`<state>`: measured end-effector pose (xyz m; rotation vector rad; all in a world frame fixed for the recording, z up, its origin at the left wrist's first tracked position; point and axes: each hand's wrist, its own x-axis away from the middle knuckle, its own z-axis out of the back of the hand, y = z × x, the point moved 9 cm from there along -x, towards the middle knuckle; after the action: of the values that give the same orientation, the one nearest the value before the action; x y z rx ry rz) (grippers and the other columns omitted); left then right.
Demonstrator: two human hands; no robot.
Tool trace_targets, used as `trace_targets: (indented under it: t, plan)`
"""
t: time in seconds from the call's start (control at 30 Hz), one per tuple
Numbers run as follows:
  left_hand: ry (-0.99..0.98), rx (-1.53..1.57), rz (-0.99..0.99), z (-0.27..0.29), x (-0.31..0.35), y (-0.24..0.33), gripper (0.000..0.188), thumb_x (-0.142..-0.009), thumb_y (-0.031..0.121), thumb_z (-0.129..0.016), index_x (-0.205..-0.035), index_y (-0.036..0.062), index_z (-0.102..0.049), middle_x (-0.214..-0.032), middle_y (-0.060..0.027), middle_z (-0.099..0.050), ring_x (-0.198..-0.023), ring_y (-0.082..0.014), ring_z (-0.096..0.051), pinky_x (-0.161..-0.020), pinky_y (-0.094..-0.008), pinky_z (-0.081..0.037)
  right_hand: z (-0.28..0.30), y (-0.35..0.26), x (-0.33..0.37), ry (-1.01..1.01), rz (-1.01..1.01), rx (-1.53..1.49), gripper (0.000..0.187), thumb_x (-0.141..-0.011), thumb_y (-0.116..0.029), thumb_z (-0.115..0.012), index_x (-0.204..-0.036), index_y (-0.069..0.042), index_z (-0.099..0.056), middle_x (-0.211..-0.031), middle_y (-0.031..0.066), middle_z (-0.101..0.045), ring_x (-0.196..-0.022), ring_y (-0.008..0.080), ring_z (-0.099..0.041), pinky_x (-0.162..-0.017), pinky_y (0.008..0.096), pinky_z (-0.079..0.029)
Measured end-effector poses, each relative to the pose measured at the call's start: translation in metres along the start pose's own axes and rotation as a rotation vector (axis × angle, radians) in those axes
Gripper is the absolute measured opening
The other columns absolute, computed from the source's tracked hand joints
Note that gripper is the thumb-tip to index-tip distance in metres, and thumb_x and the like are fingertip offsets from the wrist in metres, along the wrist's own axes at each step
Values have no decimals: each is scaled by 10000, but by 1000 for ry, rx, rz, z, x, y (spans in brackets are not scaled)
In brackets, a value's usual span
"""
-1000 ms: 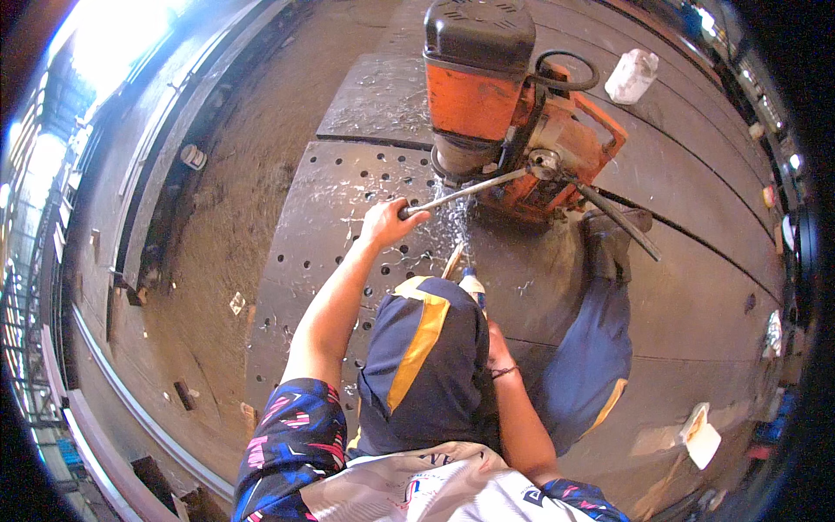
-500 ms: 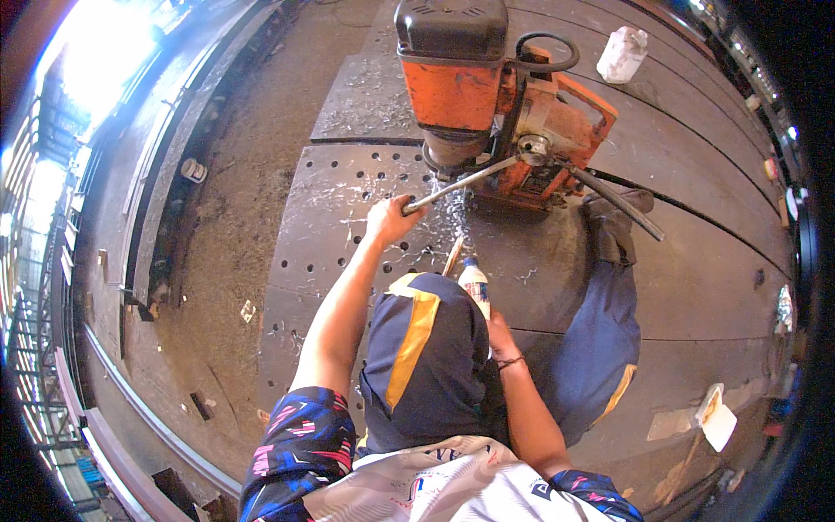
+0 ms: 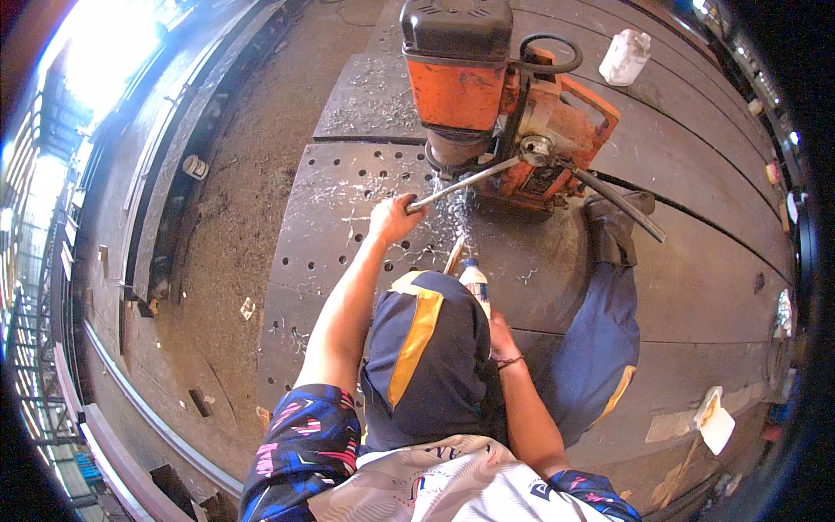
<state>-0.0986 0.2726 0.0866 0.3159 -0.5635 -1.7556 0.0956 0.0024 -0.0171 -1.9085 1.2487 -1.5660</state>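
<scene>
An orange and black magnetic drill (image 3: 457,91) stands on a dark steel plate (image 3: 335,196) with rows of drilled holes. My left hand (image 3: 396,217) is closed round the grip end of the drill's long feed lever (image 3: 470,181). Bright metal shavings (image 3: 452,213) lie heaped beneath the drill head, hiding the bit's tip. Close to my raised knee, my right hand (image 3: 499,337) is wrapped round a plastic bottle (image 3: 475,283) with a blue cap, which points at the shavings. A thin wooden stick (image 3: 455,254) lies beside the bottle; its lower end is hidden behind my knee.
A whitish plastic jug (image 3: 624,57) stands on the plates at the far right. My boot (image 3: 611,228) rests right of the drill. A cut-open white container (image 3: 715,422) lies at the lower right, and a small white bucket (image 3: 195,167) at the left.
The view has shifted very slightly. Both hands keep their grips, and the lever stands at nearly the same angle.
</scene>
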Motion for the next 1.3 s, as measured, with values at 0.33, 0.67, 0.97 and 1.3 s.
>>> trace_targets:
  t: [0.33,0.67,0.97,1.3]
  plan:
    - [47,-3,-31,1,1,0,480,-837,565,-678,-883,87,-667,-790,-166,-687,-780,-365,-684,-702,-478,-514,0,3,-2,-11,14,38,352,-875,-209,-718,-1158,-8,-662,-1000,38,-710,-809,134,-660,-701,290,-525]
    - [8,1,-9,-3,0,0,472,-834,555,-677,-899,87,-670,-808,-170,-694,-805,-373,-687,-716,-479,-521,1,8,-4,-23,-7,-7,334,-878,-199,-708,-1148,-8,-663,-999,49,-712,-795,149,-665,-690,299,-531]
    - [25,17,-19,-3,0,-2,467,-829,558,-686,-889,95,-675,-786,-176,-687,-789,-385,-685,-702,-487,-521,0,6,-3,-17,1,14,318,-885,-191,-700,-1141,-6,-667,-1016,58,-713,-812,151,-668,-706,303,-533]
    - [21,7,-18,-6,0,-3,469,-830,540,-676,-882,75,-654,-807,-177,-686,-823,-377,-684,-728,-478,-517,-4,-1,0,-42,41,40,355,-882,-208,-705,-1169,-5,-658,-1055,62,-709,-882,159,-666,-775,303,-530]
